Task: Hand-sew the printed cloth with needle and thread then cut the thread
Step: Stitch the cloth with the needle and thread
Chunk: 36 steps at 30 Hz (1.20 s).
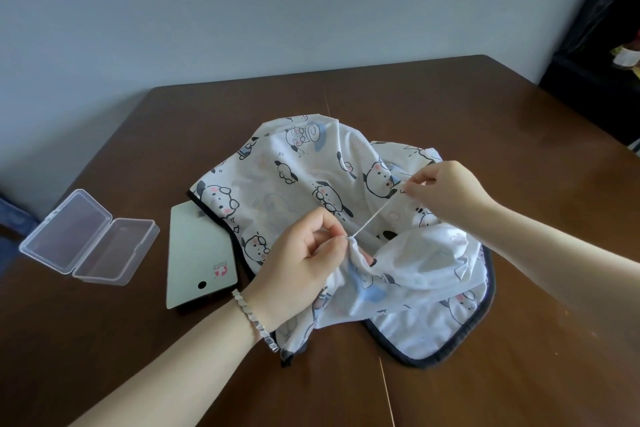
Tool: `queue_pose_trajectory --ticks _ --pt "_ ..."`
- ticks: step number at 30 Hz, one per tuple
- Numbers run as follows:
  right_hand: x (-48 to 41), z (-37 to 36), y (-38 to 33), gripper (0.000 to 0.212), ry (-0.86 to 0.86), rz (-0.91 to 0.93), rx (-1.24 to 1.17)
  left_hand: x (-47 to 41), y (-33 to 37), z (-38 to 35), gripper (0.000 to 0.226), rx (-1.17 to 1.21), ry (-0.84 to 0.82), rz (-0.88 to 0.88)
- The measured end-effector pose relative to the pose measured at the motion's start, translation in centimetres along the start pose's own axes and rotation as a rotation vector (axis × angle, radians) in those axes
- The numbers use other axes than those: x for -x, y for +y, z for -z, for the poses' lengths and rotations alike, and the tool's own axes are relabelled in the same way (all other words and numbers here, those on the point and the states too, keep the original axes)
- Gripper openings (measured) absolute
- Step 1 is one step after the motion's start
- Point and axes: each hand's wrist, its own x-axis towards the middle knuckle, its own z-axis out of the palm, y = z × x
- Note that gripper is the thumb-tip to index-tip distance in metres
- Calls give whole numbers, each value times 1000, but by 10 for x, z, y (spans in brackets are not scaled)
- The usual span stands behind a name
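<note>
While the thread runs taut between both hands, a stitch in the printed cloth is being drawn tight.

Heaped mid-table, the cloth is bunched at the stitch point in the left hand, whose fingers pinch a gathered fold; the right hand pinches the thread's far end, the needle too small to make out. Next, I judge, comes another stitch or a knot. No scissors show near the open clear case and the pale card.
</note>
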Motion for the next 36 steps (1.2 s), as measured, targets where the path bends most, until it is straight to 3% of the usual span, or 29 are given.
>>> queue_pose_trajectory --ticks 3,6,8,11,15,19,22,30,32,36 --pt "17 1 -14 11 -20 109 -146 -3 -4 3 16 -52 48 -1" --pt "42 2 -31 26 -329 145 -392 -6 -6 7 18 -97 70 -11" --pt "52 -4 -33 38 -485 183 -351 -7 -7 10 16 -114 63 -4" --pt "56 -13 -29 25 -459 268 -231 -6 -10 16 12 -113 27 39" --pt "57 -16 -25 20 -410 277 -227 2 -13 24 48 -368 -15 52" --pt "54 -12 -21 12 -384 268 -240 11 -14 28 34 -644 49 -135" --pt "54 -11 -21 10 -383 301 -254 10 -16 31 19 -623 45 -118" --pt "56 -10 -15 7 -469 407 -314 -3 -15 47 10 -255 -148 123" --pt "58 -11 -13 9 -494 410 -350 -4 -16 53 19 -228 -158 133" --pt "61 -17 -11 10 -524 404 -429 -4 -15 58 2 -127 -167 169"
